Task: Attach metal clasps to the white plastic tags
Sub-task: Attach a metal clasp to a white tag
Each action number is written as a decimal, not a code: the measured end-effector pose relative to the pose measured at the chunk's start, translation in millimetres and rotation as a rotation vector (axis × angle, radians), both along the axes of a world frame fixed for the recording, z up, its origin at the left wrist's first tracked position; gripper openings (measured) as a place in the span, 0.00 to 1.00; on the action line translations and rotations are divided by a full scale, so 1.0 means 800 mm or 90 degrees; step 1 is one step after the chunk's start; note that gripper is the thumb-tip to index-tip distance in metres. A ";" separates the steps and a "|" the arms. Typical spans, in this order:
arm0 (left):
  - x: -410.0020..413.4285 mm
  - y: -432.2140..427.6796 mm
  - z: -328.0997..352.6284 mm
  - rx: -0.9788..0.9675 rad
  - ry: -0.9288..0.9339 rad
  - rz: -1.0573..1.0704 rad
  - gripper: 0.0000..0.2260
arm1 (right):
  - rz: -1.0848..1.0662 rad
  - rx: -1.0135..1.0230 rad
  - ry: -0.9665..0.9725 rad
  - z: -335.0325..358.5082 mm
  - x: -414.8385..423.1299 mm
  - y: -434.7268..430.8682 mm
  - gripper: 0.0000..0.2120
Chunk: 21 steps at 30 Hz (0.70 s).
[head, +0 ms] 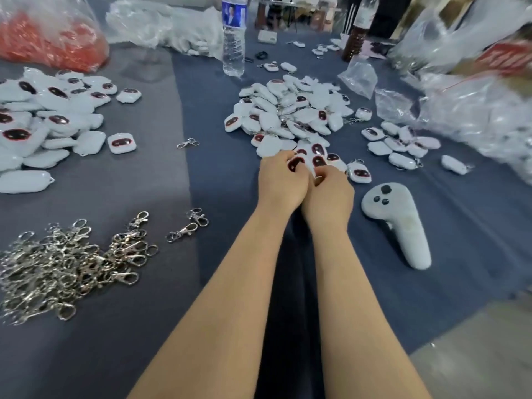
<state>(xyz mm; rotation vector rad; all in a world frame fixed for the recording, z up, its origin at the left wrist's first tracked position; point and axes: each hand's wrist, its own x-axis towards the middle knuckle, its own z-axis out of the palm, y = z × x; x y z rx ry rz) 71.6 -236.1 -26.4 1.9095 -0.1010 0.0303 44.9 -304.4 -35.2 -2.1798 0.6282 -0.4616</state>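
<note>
The left hand (pixel 280 182) gripped a white tag (pixel 296 164) by the tag pile (pixel 288 110). The right hand (pixel 331 194) curled tight beside it; I couldn't tell what it held. Clasps (pixel 66 266) lay far left.

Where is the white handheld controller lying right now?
In the head view the white handheld controller lies on the blue cloth at right, just beside the right hand and forearm, with a white plastic tag just up-left of its button end.

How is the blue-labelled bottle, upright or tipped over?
Upright: the bottle stands on its base on the table, label end up.
</note>
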 end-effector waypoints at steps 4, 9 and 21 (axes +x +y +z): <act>0.008 -0.010 -0.004 -0.016 -0.006 0.040 0.12 | -0.027 0.024 -0.010 -0.002 0.003 0.004 0.11; 0.009 -0.010 -0.006 -0.072 0.004 0.065 0.09 | -0.045 0.015 -0.051 -0.002 0.004 0.006 0.07; 0.002 0.102 0.019 -0.250 0.016 0.223 0.05 | 0.235 0.137 -0.137 0.020 0.016 0.115 0.06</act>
